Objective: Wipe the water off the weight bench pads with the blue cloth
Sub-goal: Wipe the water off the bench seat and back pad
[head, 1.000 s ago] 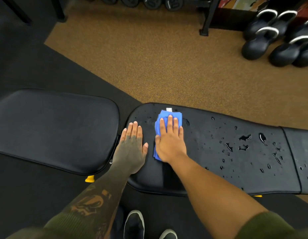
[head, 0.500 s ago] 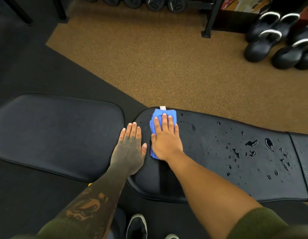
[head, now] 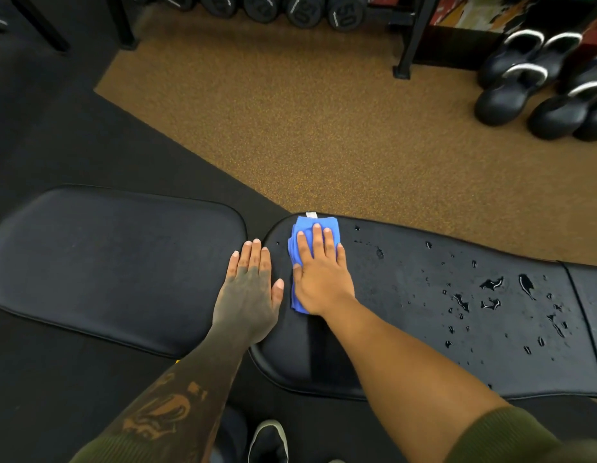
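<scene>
Two black bench pads lie side by side. The left pad (head: 106, 262) looks dry. The right pad (head: 424, 345) carries many water drops and small puddles (head: 490, 285) toward its right half. A folded blue cloth (head: 298, 232) lies at the right pad's far left corner. My right hand (head: 323, 272) presses flat on the cloth, fingers pointing away from me. My left hand (head: 250, 289) rests flat, fingers together, over the gap between the two pads, empty.
Brown speckled floor (head: 323, 128) lies beyond the bench, black mat (head: 56, 128) to the left. Black kettlebells (head: 524, 91) stand at the far right, dumbbells (head: 303, 11) on a rack at the top. My shoe (head: 268, 439) shows below the bench.
My right hand has slid the cloth a little farther away and to the left, up to the pad's far corner. The left hand has stayed put. The view has shifted slightly.
</scene>
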Demonstrator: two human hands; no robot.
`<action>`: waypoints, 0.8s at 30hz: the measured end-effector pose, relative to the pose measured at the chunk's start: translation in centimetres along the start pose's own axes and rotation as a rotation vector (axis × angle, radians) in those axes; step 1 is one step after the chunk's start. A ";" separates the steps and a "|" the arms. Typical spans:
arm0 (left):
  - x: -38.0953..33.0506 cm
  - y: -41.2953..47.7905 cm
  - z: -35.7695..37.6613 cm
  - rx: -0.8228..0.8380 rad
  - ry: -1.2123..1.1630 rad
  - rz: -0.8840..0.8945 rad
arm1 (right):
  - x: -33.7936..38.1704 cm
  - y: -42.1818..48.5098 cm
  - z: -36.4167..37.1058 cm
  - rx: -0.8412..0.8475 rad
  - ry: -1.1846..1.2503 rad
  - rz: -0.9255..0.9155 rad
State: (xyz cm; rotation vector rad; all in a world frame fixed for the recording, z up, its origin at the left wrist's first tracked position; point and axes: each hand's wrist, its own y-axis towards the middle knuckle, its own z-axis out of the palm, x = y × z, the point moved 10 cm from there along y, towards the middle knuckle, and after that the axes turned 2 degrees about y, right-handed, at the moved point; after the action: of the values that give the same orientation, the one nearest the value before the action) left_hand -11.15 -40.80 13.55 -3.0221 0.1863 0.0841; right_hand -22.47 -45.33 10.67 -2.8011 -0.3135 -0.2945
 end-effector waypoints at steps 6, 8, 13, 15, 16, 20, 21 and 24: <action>0.9 -0.3 -0.6 -0.038 -0.032 -0.033 | 3.6 0.1 0.6 0.027 -0.039 -0.166; 0.8 -0.2 -0.5 -0.033 -0.004 -0.026 | 3.1 -0.8 0.8 0.037 -0.024 -0.208; 0.2 0.0 0.3 0.025 0.102 0.012 | -2.1 -0.9 -0.1 -0.010 -0.022 -0.052; -0.3 0.2 0.9 0.050 0.122 0.039 | -3.3 0.6 -0.6 -0.023 -0.028 0.033; -0.7 0.3 1.1 0.054 0.136 0.051 | -3.3 1.3 -0.8 -0.023 -0.025 0.056; -1.4 0.7 1.8 0.083 0.198 0.064 | -2.4 2.3 -0.9 -0.037 -0.013 0.040; -1.5 0.8 1.8 0.083 0.207 0.063 | -2.4 1.9 -0.8 -0.045 -0.004 0.023; -1.6 1.0 1.8 0.087 0.203 0.066 | -3.9 0.5 -1.0 -0.064 0.022 -0.001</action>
State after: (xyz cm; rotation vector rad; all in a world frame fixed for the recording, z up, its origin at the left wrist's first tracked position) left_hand -12.97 -41.43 11.72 -2.9339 0.2988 -0.2207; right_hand -26.19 -46.78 10.55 -2.8587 -0.3057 -0.3412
